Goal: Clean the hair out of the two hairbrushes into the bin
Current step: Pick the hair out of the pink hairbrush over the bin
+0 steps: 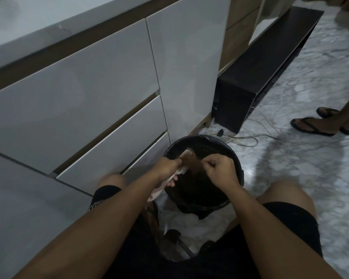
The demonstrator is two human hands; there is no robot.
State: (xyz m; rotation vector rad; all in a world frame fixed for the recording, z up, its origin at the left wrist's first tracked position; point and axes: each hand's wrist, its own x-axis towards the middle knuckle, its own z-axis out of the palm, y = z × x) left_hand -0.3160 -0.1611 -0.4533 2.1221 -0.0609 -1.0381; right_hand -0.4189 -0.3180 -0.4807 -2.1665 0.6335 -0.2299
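A pale pink hairbrush (186, 157) is held over the open black bin (233, 156), bristles facing right. My left hand (165, 168) grips it at the neck, and its handle sticks out below the hand toward my knee. A brown mat of hair (193, 164) lies across the bristles. My right hand (220, 168) is over the bin, fingertips pinched on that hair at the brush's right side. A second dark brush (172, 237) seems to lie on the floor between my legs, partly hidden.
Glossy white drawers (89, 109) rise close on the left of the bin. A dark low unit (256, 71) stands behind it, with cables (248, 138) on the marble floor. Another person's feet in flip-flops (310, 125) stand at the right.
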